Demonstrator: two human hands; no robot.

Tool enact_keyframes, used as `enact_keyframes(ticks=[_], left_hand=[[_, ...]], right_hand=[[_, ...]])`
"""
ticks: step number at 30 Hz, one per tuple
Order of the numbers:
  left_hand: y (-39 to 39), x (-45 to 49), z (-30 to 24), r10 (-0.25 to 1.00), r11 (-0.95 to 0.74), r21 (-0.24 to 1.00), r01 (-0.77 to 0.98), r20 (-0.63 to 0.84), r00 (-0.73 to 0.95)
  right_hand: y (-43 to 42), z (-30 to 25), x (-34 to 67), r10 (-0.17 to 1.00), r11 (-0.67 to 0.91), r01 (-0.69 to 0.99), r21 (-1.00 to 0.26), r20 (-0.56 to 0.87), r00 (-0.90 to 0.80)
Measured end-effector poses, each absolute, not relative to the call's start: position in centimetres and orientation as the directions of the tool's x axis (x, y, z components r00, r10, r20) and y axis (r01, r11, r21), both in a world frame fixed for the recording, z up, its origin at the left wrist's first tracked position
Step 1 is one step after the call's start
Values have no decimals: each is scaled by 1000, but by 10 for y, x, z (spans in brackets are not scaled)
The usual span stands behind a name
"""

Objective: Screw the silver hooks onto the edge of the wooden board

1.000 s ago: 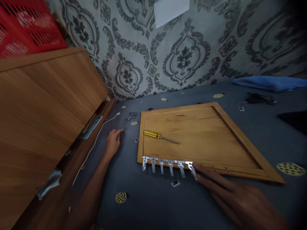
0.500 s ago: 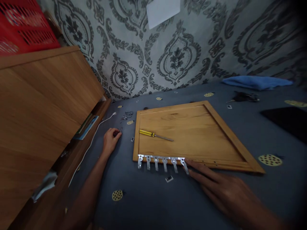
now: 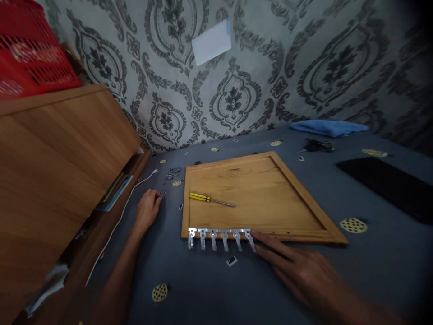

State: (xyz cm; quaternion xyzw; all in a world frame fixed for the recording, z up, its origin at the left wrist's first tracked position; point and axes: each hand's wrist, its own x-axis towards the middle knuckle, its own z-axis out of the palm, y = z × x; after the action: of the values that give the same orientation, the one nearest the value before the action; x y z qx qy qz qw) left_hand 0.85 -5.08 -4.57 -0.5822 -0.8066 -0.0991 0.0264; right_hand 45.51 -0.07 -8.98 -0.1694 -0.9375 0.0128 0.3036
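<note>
Right fingers (image 3: 270, 243), extended, touch the lower-centre hook strip (image 3: 219, 231) on the panel (image 3: 253, 185), fastening seemingly unfinished; left fingers (image 3: 156, 197) curl, hold unclear.

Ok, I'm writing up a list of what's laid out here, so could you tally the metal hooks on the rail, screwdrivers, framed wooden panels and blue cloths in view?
Metal hooks: 6
Screwdriver: 1
Framed wooden panel: 1
Blue cloth: 1
Total: 9
</note>
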Motion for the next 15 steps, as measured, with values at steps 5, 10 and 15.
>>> enact_keyframes(ticks=[5, 10, 15], left_hand=[[-58, 22, -31, 980, 197, 54, 979, 30, -199], [-52, 35, -33, 983, 162, 23, 987, -96, -159], [-51, 36, -30, 965, 227, 23, 974, -139, -222]], right_hand=[[-1, -99, 453, 338, 938, 315, -146, 589, -734], [-2, -97, 452, 360, 931, 325, -166, 566, -742], [-4, -88, 455, 387, 922, 331, -203, 533, -752]])
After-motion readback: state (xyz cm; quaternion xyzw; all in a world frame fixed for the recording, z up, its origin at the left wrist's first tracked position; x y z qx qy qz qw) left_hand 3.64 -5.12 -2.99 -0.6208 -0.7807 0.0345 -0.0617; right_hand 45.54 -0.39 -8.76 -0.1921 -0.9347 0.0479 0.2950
